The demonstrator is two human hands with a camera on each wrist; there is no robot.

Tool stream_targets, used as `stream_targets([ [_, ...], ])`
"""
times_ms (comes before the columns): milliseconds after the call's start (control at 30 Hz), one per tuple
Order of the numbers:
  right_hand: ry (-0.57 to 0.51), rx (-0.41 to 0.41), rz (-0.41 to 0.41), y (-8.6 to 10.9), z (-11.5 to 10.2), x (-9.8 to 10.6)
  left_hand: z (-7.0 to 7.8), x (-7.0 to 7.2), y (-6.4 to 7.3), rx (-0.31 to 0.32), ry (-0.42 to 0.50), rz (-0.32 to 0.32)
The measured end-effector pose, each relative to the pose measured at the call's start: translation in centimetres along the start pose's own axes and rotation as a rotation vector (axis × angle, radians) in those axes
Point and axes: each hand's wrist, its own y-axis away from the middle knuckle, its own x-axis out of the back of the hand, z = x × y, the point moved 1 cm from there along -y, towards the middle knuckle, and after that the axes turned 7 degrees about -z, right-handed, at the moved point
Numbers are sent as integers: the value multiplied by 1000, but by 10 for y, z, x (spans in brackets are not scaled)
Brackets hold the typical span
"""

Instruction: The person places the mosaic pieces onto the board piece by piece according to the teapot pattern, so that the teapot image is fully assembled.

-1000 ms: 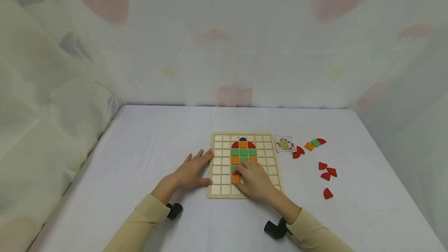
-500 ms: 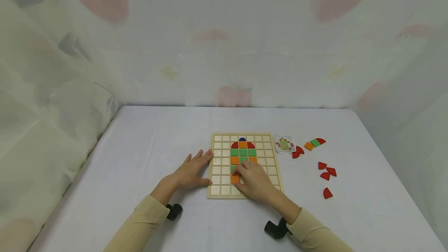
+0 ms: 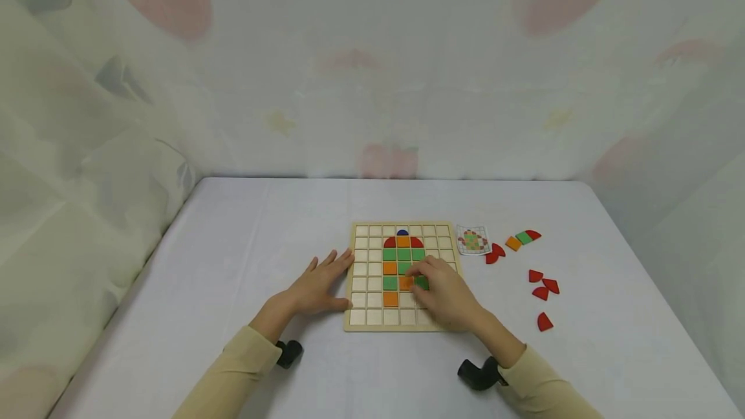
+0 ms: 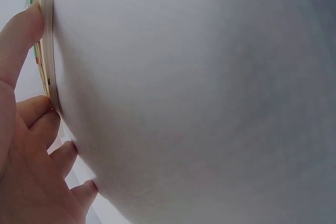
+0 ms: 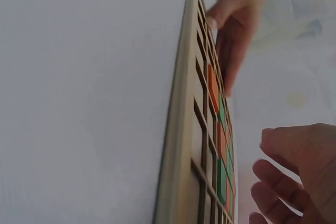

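A wooden grid board lies on the table with red, orange, green and blue tiles set in its cells. My left hand spreads straight fingers along its left side; in the left wrist view the thumb and a fingertip touch the board's edge. Over the right half of the board hovers my right hand, partly covering a green square. In the right wrist view its thumb and fingers stand apart with nothing between them. Just left of these fingertips is an orange square; another orange square sits lower left.
A small pattern card lies right of the board, with red quarter-round pieces beside it. Farther right are an orange square, a green square and several loose red pieces.
My right hand has lifted off the lower orange square and moved right, uncovering the orange square in the middle column. My left hand has stayed at the board's left edge.
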Motion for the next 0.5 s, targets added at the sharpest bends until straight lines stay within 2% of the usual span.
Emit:
stream_targets([
  [267, -34, -58, 72, 5, 29, 21, -1, 0, 0, 3, -1, 0],
  [500, 18, -84, 138, 11, 55, 46, -1, 0, 0, -1, -10, -1],
])
